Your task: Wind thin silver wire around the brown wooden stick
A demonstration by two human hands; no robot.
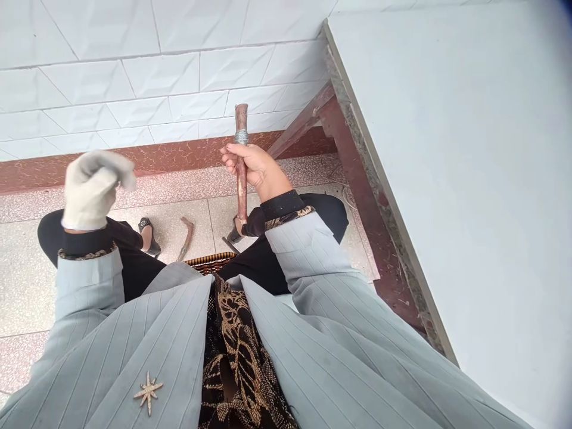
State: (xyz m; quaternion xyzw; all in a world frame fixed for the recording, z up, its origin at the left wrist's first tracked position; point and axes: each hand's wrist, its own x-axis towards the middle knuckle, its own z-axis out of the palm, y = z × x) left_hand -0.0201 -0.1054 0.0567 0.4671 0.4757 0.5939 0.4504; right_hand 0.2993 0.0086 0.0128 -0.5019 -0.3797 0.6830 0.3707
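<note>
My bare right hand is wrapped round a brown wooden stick, held nearly upright in front of the wall. Silvery wire is wound in a tight band round the stick just above my fingers, below its blunt top end. My left hand, in a whitish work glove, is raised well to the left, apart from the stick. Its fingers are curled and somewhat blurred; whatever may be in them is hidden.
A bent piece of wood lies on the tiled floor between my feet. The rim of a woven basket shows by my lap. On the right stands a table with a white top and reddish-brown legs. White wall tiles rise ahead.
</note>
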